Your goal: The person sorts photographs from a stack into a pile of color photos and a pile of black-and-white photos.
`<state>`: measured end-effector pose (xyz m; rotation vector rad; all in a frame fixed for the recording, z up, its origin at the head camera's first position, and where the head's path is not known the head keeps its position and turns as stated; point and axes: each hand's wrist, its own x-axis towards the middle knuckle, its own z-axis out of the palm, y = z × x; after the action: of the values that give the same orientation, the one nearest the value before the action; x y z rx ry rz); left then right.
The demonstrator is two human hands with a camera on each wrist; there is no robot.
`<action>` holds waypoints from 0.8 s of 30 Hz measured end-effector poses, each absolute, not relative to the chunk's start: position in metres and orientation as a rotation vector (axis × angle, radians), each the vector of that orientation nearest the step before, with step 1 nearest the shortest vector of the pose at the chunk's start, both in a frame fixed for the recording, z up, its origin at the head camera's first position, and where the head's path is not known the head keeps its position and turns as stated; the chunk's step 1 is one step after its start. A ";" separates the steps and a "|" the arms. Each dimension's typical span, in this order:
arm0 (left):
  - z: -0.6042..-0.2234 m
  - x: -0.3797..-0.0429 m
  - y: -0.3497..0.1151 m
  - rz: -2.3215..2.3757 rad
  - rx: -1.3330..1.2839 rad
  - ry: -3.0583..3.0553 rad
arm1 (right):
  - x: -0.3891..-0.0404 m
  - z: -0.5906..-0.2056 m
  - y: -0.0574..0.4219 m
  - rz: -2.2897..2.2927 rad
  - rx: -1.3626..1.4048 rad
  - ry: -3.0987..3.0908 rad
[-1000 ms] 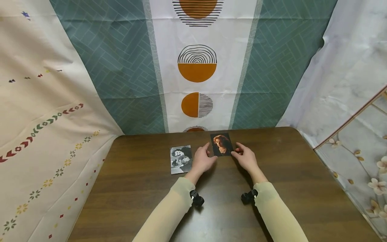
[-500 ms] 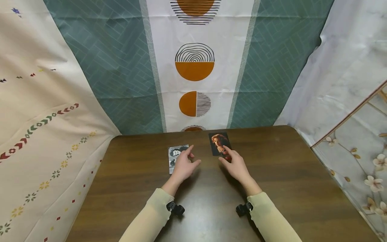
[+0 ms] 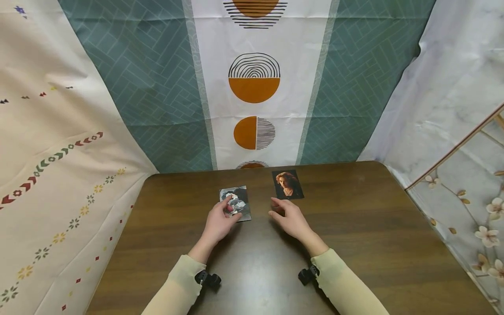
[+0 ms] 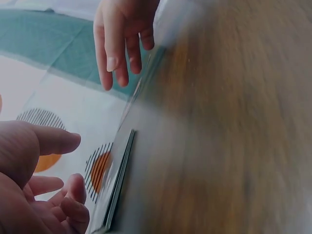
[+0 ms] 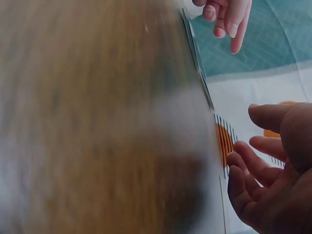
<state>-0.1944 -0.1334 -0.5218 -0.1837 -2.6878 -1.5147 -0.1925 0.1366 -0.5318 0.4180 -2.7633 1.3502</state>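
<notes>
- The left hand (image 3: 217, 222) is over the stack of photo cards (image 3: 241, 202), fingers relaxed and parted, thumb by the near edge; whether skin meets card I cannot tell.
- The right hand (image 3: 292, 221) is spread loosely and holds nothing, just in front of the colour portrait card (image 3: 288, 184).
- The stack, topped by a black-and-white photo, lies flat on the tabletop (image 3: 354, 214), left of the portrait card and apart from it; the left wrist view shows several thin edges layered together.
- Likely trouble: a sideways push from the left fingers could fan the stack, since the cards look thin and loose.
- A pinch might take more than one card, as the edges sit so tightly together.
- The portrait card is near the tabletop's back edge; a forward nudge from the right hand could send it over.
- No brand, label or writing is readable on the cards, nor on the black wrist cameras (image 3: 208, 279).
</notes>
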 end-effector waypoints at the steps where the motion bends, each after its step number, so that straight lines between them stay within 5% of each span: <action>1: -0.522 -0.194 -0.136 -1.504 -0.178 -2.689 | -0.193 -0.531 0.134 1.355 0.426 -2.767; 24: -0.536 -0.188 -0.178 -1.491 -0.005 -2.822 | -0.204 -0.531 0.070 1.251 0.496 -2.916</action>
<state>-0.1877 -0.1780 -0.5358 -0.0052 -2.8224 -1.4912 -0.2039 0.0701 -0.5309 0.4960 -2.9159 1.2508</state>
